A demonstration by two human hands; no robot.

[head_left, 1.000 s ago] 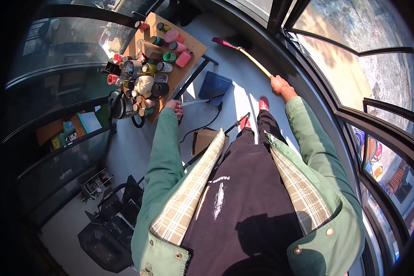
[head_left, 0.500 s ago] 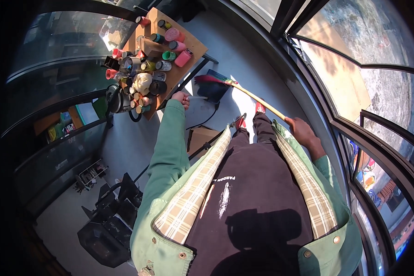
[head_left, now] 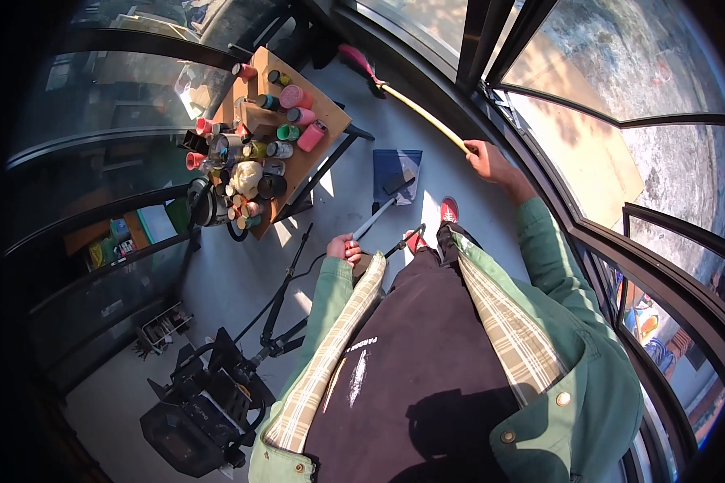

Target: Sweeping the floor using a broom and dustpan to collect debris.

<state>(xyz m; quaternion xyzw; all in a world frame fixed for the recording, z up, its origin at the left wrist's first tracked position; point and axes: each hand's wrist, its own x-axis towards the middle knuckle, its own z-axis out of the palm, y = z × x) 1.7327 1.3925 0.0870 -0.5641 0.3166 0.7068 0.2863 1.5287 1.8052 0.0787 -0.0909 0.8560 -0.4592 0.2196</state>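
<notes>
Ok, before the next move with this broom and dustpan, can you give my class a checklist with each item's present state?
1. Right hand on the broom: ok, gripping its handle.
2. Left hand on the dustpan: ok, holding its long handle.
3. Broom head at the dustpan: not ok, well apart from it.
4. Dustpan edge flush with the floor: cannot tell.
5. Red shoes off the dustpan: ok, beside it.

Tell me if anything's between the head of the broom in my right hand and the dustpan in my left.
Nothing visible stands on the straight line from the broom's head to the blue dustpan. A dark metal bar juts from under the wooden table, close to that line on its left.
</notes>
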